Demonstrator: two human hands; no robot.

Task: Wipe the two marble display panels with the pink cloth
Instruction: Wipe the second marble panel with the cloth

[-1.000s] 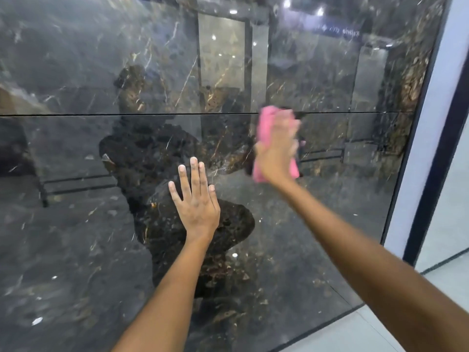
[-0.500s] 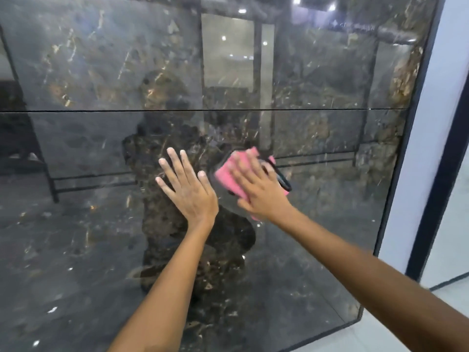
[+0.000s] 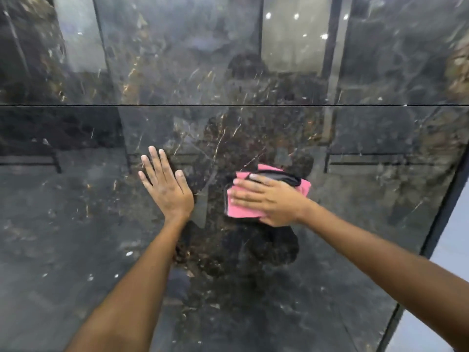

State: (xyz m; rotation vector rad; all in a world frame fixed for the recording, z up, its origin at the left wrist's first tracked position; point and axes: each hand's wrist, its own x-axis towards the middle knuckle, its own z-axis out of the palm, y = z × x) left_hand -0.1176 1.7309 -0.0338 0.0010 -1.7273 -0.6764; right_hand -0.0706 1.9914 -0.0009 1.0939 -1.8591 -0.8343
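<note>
Two glossy dark marble panels stand one above the other, the upper panel (image 3: 177, 59) and the lower panel (image 3: 76, 237), split by a thin horizontal seam. My right hand (image 3: 269, 199) presses the folded pink cloth (image 3: 241, 209) flat against the lower panel, fingers straight and pointing left. The cloth shows at the hand's left and upper right. My left hand (image 3: 165, 186) lies flat on the lower panel to the left of the cloth, fingers spread and pointing up. The panels reflect a person and ceiling lights.
A dark frame edge (image 3: 441, 214) borders the panels on the right, with a pale wall (image 3: 454, 224) beyond it. Light floor (image 3: 429, 334) shows at the bottom right corner.
My right hand has slid the pink cloth down from the seam onto the lower panel and turned flat, fingers pointing left. My left hand has stayed flat on the panel. The view has shifted.
</note>
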